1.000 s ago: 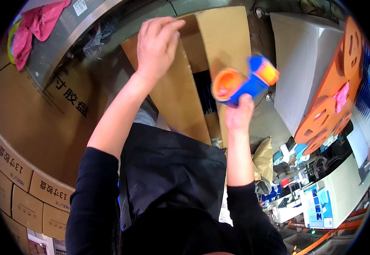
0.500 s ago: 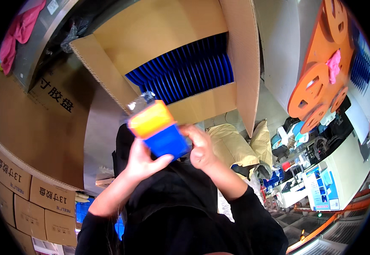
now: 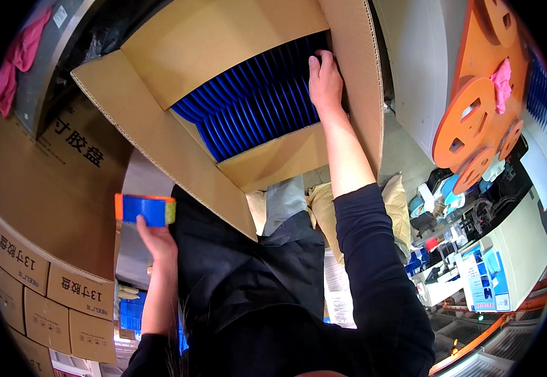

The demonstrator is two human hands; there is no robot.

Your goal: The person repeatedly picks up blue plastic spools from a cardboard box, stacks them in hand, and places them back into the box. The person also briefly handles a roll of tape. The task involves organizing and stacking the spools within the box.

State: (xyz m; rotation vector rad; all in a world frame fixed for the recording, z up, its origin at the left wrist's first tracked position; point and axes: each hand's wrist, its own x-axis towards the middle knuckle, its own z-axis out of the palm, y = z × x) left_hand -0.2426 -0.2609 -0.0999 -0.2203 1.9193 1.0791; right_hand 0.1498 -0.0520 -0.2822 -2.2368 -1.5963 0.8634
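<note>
My left hand [image 3: 154,237] is closed on a blue-and-orange block [image 3: 145,210], held out to the left of the open cardboard box. The block has a blue middle, an orange end and a yellow-green end; its exact kind I cannot tell. My right hand [image 3: 326,81] reaches into the box [image 3: 273,166], at the right end of a tight row of blue plastic reels [image 3: 254,94]. Its thumb and index finger stand apart, with the other fingertips hidden; no thing shows between them.
Raised flaps [image 3: 160,169] surround the box's opening. Stacked cartons [image 3: 47,314] stand at lower left, below a large brown carton [image 3: 41,207]. Paper sacks [image 3: 324,207] lie beyond my lap. Orange reels [image 3: 468,119] and a cluttered bench [image 3: 506,264] are at right.
Both hands were at the block in front of me. My right hand has let go and moved up into the box. My left hand has carried the block left and turned it.
</note>
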